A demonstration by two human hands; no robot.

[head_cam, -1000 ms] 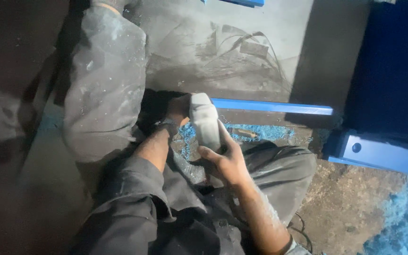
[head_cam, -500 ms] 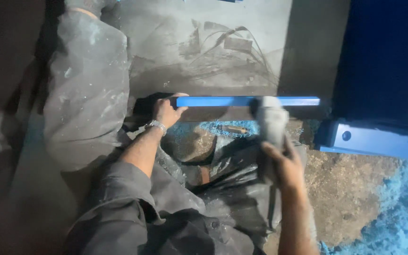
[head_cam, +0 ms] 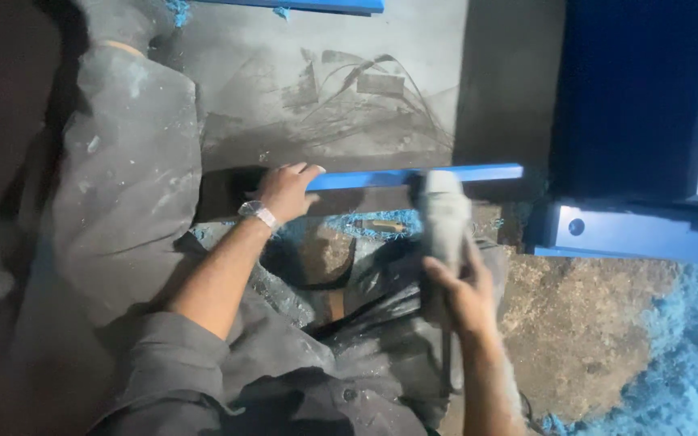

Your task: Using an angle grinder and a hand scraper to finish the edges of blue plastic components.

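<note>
Blue bar: long, flat, painted; lies level across the middle of the frame, on the floor ahead of the seated person's legs. Left hand rests on its left end, fingers laid over the top edge and curled round it; judged a pin-down hold that keeps the bar from shifting. Wristwatch on that wrist. Right hand, centre-right, fingers closed round the grey body of a handheld power tool, nose pointed up at the bar's lower edge; blurred, so contact cannot be told. Blue shavings just below the bar. Blue bracket with holes at right.
</note>
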